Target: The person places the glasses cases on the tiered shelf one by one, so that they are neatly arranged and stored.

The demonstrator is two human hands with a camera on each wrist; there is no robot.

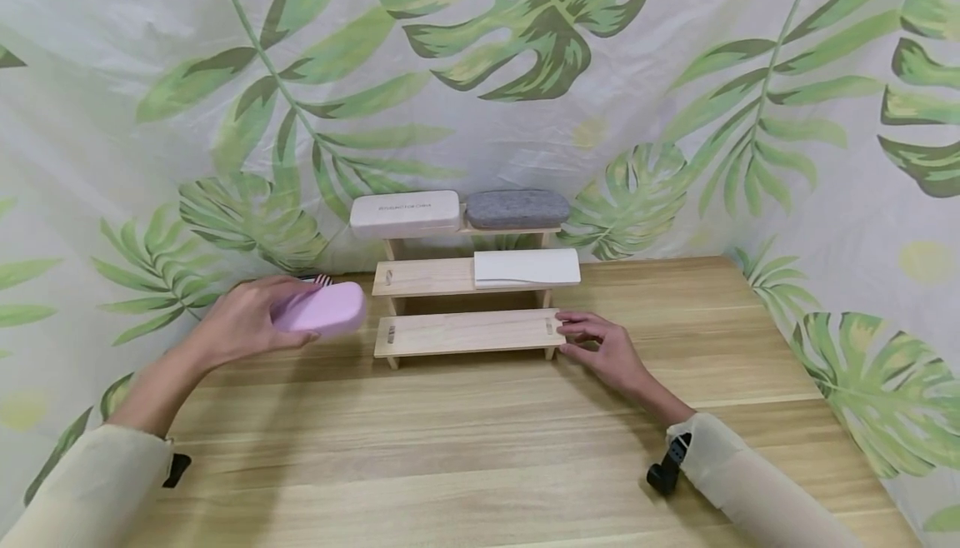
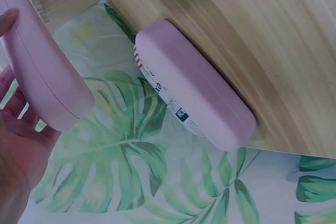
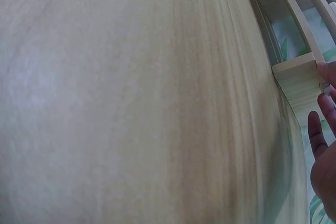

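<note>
My left hand (image 1: pixel 243 321) grips a lilac glasses case (image 1: pixel 322 310), thumb on one side and fingers on the other, held to the left of a three-tier wooden stand (image 1: pixel 465 333). In the left wrist view, a second lilac glasses case (image 2: pixel 194 85) with a printed label lies by the table's edge; the left hand mostly hides it in the head view. My right hand (image 1: pixel 607 354) holds the right end of the stand's lowest tier between thumb and fingers. That tier's top is bare.
On the top tier sit a whitish glasses case (image 1: pixel 405 213) with lettering and a grey felt case (image 1: pixel 517 209). A flat white case (image 1: pixel 527 268) lies on the middle tier's right half. Behind the wooden table (image 1: pixel 480 465) hangs a leaf-print cloth (image 1: pixel 510 132).
</note>
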